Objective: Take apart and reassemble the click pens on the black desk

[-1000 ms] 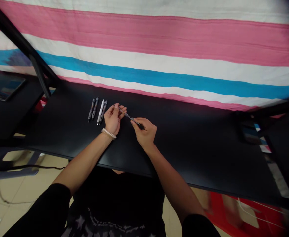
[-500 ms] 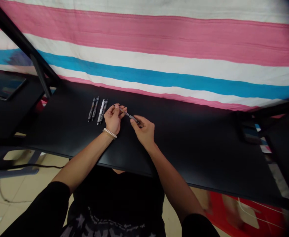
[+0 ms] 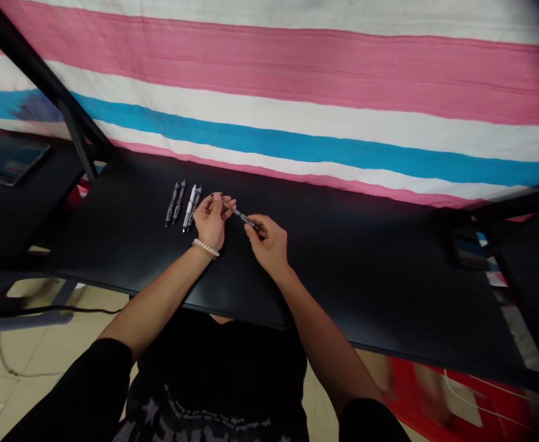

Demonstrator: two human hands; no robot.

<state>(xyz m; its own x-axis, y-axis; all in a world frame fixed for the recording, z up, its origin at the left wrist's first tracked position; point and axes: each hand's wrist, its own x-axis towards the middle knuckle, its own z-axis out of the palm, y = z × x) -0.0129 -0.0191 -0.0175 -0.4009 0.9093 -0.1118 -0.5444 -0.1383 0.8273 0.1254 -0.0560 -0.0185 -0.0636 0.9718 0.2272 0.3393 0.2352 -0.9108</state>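
Fingers (image 3: 263, 220) hold a pen (image 3: 246, 217); four pens (image 3: 189, 209) nearby

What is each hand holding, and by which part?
One pen: the left hand holds one end, the right hand the other, beside its grey section.

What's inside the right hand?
The right hand grips a grey pen part, its near length showing toward the left hand. Whatever the curled hand covers can't be seen.
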